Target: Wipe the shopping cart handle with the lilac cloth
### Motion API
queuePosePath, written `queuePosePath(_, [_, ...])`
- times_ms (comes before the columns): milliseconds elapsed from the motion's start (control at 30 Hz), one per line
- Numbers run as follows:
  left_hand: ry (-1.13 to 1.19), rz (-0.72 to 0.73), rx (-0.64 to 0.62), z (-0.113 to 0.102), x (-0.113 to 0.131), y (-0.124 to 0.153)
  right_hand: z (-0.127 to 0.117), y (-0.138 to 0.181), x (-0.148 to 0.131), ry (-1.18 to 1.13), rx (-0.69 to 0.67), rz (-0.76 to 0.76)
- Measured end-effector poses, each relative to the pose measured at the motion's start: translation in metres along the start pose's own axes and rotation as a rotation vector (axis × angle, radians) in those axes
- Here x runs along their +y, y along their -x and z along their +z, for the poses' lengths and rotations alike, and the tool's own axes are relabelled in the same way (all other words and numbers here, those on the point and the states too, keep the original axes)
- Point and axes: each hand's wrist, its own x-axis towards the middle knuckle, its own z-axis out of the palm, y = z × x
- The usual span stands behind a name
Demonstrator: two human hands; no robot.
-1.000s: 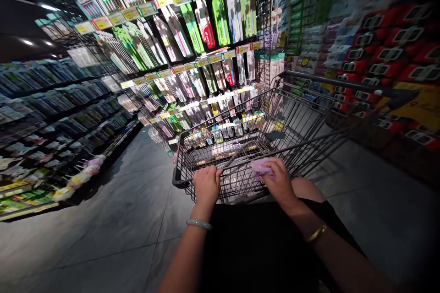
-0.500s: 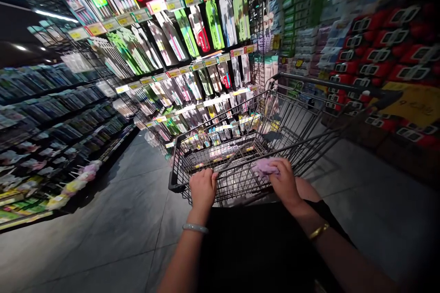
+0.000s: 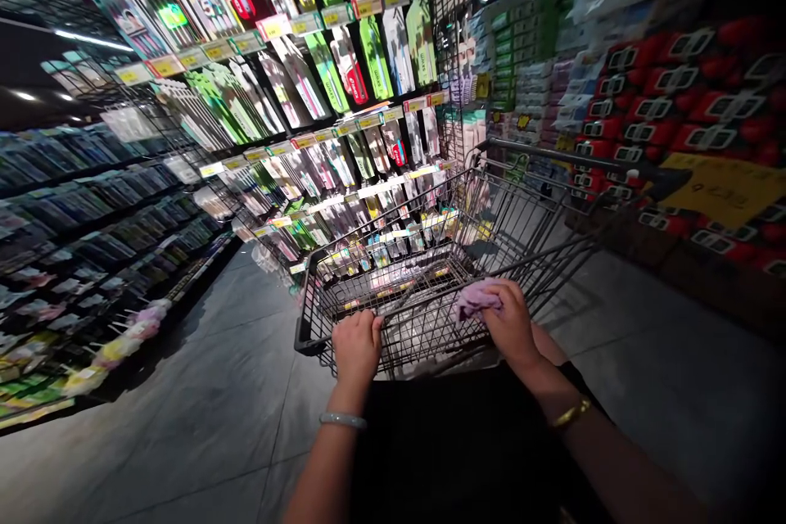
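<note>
A dark wire shopping cart (image 3: 423, 344) stands sideways right in front of me. My left hand (image 3: 357, 346) is wrapped around the near top rail of its basket, close to the front end. Farther right along that same rail, my right hand (image 3: 511, 326) is closed on a crumpled purple cloth (image 3: 477, 296), pressed against the rail. The cart's push handle (image 3: 583, 160) is at the upper right, untouched. Through the mesh, the basket shows bare wire; anything small at its bottom is hard to make out.
Beyond the cart rises a lit rack of packaged toothbrushes (image 3: 374, 57) with price labels. Another stocked shelf (image 3: 92, 213) runs along the left. Stacked red packages (image 3: 663, 90) with a yellow sign (image 3: 715, 188) stand at the right. Grey tiled floor (image 3: 227, 377) lies at my left.
My view has shifted slightly, so the rack sits a little lower and the right-hand stacks farther left. Both hands keep their hold on the rail; the purple cloth has changed shape slightly.
</note>
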Motion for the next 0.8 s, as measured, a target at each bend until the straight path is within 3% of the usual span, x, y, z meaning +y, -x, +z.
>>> queuePosePath(100, [0.001,-0.009,0.002,0.0,0.0,0.0,-0.003,-0.015,-0.007,0.0,0.011,-0.039])
queuePosePath(333, [0.009,-0.018,-0.016,-0.004,0.001,0.0,0.003,0.024,0.028,0.033,-0.024,0.059])
queuePosePath(533, [0.005,-0.024,-0.022,-0.002,0.001,0.001,-0.011,-0.011,0.014,0.022,0.1,0.002])
queuePosePath(733, [0.039,-0.001,0.001,-0.003,-0.002,0.001,-0.002,0.013,0.033,0.048,-0.007,0.061])
queuePosePath(800, [0.055,0.014,0.009,-0.003,-0.005,0.002,-0.003,0.011,0.038,0.025,0.016,0.086])
